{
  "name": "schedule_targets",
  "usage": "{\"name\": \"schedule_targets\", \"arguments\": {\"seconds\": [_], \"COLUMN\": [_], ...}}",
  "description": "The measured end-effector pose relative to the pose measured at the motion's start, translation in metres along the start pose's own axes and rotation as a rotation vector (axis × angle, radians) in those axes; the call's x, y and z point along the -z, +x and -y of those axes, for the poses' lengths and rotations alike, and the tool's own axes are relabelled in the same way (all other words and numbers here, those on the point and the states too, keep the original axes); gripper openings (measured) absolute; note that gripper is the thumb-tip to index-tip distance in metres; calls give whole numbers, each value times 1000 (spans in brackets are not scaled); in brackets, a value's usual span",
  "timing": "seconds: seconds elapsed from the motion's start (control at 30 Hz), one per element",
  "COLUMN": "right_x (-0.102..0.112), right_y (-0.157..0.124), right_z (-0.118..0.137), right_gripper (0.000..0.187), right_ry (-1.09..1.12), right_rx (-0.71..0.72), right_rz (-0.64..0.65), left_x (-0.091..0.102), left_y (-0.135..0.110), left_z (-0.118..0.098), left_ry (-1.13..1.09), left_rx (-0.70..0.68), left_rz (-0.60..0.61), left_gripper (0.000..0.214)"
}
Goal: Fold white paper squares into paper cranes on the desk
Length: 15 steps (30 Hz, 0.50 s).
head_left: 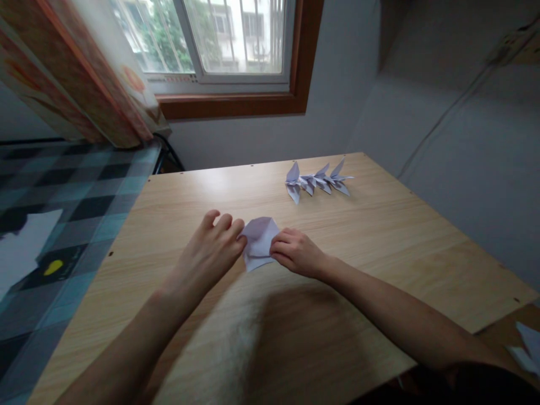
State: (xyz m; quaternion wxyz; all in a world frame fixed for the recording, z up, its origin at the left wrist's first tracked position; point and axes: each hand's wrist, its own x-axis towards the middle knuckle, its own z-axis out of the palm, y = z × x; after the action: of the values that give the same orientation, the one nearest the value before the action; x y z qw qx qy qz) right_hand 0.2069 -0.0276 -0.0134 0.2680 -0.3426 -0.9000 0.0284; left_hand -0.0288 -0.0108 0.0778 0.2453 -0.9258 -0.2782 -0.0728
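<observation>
A small creased sheet of white paper (260,239), partly folded, is held above the wooden table between both hands. My left hand (221,239) pinches its left edge between thumb and finger, the other fingers curled above. On the opposite edge, my right hand (297,251) grips the paper with its fingers closed together. Past the hands, toward the table's far edge, lies a row of several folded paper cranes (318,181) with pointed wings.
The light wooden table (358,236) spans the middle. A checkered cloth surface (71,259) to the left carries white paper sheets (36,242). More white paper (527,346) shows at lower right. Behind stand a window (240,36) and a curtain (80,67).
</observation>
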Motion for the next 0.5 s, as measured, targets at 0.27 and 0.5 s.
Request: {"name": "schedule_targets", "arguments": {"seconds": [0.27,0.5], "right_x": [2,2], "right_y": [1,2], "right_z": [3,5], "right_gripper": [18,21], "right_ry": [9,-61], "right_rx": [-56,-175], "right_rz": [-4,-8], "left_x": [0,-9], "left_y": [0,3], "left_z": [5,3], "left_ry": [-90,-148], "left_rx": [46,109], "left_rz": [10,-38], "left_gripper": [18,25]}}
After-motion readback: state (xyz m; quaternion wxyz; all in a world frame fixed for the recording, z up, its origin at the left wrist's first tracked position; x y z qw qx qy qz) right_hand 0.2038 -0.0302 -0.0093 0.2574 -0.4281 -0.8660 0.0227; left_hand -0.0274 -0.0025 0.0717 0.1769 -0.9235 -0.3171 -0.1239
